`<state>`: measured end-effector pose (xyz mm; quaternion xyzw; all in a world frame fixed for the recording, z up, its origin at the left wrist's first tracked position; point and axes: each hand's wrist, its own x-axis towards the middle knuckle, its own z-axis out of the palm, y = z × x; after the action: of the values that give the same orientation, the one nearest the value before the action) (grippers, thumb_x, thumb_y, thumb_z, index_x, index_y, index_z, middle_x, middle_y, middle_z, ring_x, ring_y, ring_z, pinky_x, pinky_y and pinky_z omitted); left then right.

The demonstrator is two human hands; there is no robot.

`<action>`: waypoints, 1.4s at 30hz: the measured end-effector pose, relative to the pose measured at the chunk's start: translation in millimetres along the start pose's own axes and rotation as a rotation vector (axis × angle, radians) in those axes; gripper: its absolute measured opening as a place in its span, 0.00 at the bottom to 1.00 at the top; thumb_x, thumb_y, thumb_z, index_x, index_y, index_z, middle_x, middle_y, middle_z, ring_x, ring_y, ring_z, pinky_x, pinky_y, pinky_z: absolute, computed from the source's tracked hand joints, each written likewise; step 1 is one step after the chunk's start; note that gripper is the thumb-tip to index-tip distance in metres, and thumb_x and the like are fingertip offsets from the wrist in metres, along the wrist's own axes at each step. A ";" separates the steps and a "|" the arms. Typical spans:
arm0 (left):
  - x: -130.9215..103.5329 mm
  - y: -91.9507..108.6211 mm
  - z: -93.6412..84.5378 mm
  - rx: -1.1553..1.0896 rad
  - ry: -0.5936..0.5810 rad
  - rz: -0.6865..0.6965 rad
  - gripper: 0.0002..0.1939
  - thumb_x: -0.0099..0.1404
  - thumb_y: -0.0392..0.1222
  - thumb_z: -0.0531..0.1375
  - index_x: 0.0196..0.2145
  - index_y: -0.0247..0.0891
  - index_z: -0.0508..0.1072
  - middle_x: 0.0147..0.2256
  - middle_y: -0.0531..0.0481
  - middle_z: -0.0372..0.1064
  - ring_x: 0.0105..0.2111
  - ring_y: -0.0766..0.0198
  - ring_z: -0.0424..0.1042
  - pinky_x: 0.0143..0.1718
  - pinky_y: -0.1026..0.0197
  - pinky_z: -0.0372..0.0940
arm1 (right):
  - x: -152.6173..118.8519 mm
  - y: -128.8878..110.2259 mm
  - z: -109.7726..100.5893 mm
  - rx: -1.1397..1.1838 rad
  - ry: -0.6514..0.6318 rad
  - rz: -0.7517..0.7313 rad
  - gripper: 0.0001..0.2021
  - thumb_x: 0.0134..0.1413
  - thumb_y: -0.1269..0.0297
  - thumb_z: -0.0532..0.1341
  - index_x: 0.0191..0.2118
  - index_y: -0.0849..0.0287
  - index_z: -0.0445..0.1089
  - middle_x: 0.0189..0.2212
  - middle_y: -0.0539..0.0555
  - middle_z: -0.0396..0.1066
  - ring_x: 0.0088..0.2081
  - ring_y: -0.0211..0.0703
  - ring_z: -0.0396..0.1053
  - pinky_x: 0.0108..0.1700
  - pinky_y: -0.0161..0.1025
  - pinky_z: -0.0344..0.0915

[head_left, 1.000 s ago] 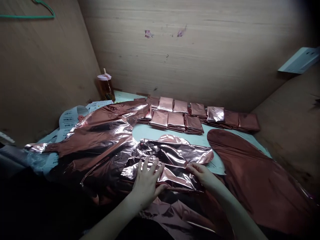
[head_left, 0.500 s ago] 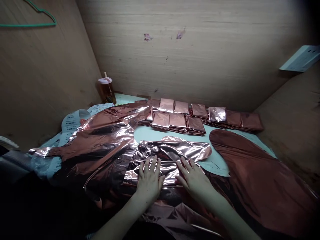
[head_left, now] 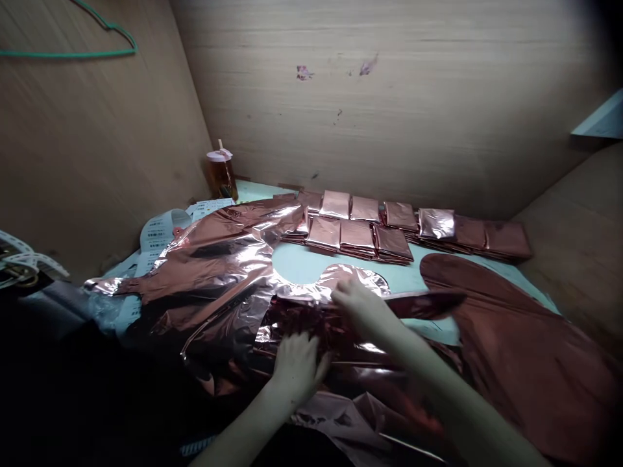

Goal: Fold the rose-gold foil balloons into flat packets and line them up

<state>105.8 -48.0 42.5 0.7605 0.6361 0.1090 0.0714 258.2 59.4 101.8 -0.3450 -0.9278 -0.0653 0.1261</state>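
A shiny rose-gold foil balloon [head_left: 331, 327], flat and partly folded, lies in front of me. Its far flap [head_left: 423, 303] stands raised as a dark strip. My right hand [head_left: 363, 308] is closed on the upper edge of this flap, slightly blurred. Lower and to the left, my left hand [head_left: 296, 366] bears on the folded foil with curled fingers; their tips are hidden in it and the thumb sticks out to the right. More flat foil spreads around both hands: a large curved piece [head_left: 219, 259] at left and a rounded one [head_left: 516, 350] at right.
Behind the hands, folded foil packets [head_left: 325, 233] stand in stacked rows along the back wall. A lidded drink cup with a straw [head_left: 222, 175] is in the back left corner, near barcode label sheets [head_left: 156, 237]. A green hanger [head_left: 73, 54] hangs on the left wall.
Both hands lay flat with spread fingers on the foil. Now the fingers are curled, and my right hand has moved up and left, raising the far flap. The view has shifted slightly.
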 end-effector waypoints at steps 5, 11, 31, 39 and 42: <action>-6.7 -11.4 -1.8 -0.070 -0.060 -0.034 0.17 0.67 0.50 0.59 0.49 0.42 0.77 0.48 0.39 0.74 0.52 0.43 0.69 0.57 0.40 0.60 | -87.1 -61.0 37.7 -0.025 0.163 0.050 0.14 0.59 0.77 0.54 0.45 0.60 0.73 0.57 0.59 0.69 0.59 0.63 0.60 0.57 0.63 0.60; -30.4 -74.3 -35.2 0.074 0.395 -0.375 0.25 0.65 0.44 0.59 0.57 0.31 0.69 0.60 0.31 0.62 0.63 0.35 0.55 0.62 0.29 0.48 | -107.8 -66.4 65.6 0.076 0.191 0.141 0.18 0.61 0.76 0.52 0.53 0.59 0.70 0.64 0.54 0.60 0.70 0.67 0.39 0.62 0.74 0.48; 17.7 -55.0 -21.8 0.177 0.063 -0.001 0.35 0.66 0.61 0.57 0.67 0.50 0.56 0.68 0.43 0.50 0.68 0.31 0.40 0.60 0.20 0.35 | -118.8 -13.0 62.0 -0.036 0.006 0.295 0.28 0.68 0.53 0.48 0.71 0.46 0.46 0.70 0.50 0.46 0.70 0.59 0.43 0.63 0.60 0.53; -42.0 13.2 2.6 0.033 0.031 0.343 0.47 0.61 0.62 0.61 0.70 0.45 0.47 0.71 0.44 0.39 0.69 0.37 0.37 0.66 0.34 0.44 | -139.8 -70.1 37.4 -0.177 0.124 0.460 0.26 0.65 0.55 0.49 0.66 0.52 0.59 0.61 0.63 0.64 0.53 0.68 0.65 0.40 0.60 0.69; -31.6 -16.5 -4.9 0.047 -0.041 0.469 0.42 0.64 0.54 0.61 0.69 0.45 0.48 0.70 0.47 0.42 0.70 0.44 0.36 0.68 0.38 0.39 | -157.6 -73.8 10.5 -0.012 0.071 0.221 0.24 0.62 0.59 0.53 0.62 0.55 0.65 0.54 0.64 0.71 0.46 0.60 0.70 0.39 0.54 0.73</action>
<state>83.6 -76.2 40.8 0.8909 0.4430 0.0925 0.0393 322.9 -92.3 45.2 -0.4434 -0.8786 -0.0688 0.1633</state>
